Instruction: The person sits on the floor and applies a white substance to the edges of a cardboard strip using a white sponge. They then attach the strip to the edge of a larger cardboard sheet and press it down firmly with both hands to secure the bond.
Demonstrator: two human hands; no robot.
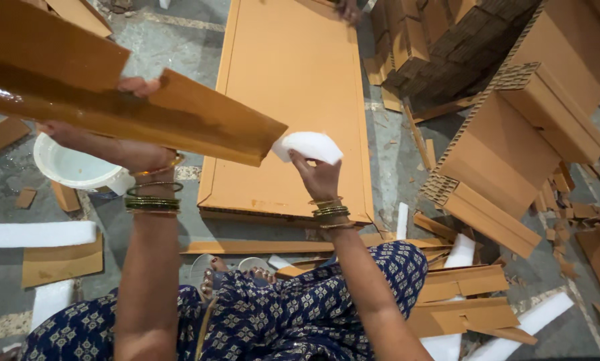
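My left hand [123, 144] holds up a long brown cardboard strip [113, 107] that slants across the upper left; its lower face looks wet and glossy. My right hand [319, 177] grips a white foam pad [309, 146] and presses it against the strip's right end. Both wrists wear bangles. I sit on the floor in a blue patterned dress, my feet [236, 274] showing between my arms.
A large flat cardboard sheet [293, 73] lies ahead on the floor, another person's hand [348, 9] at its far end. A white bowl [76, 167] sits at left. Stacked cardboard boxes [514, 134] fill the right. Cardboard offcuts and white foam strips [36, 234] litter the floor.
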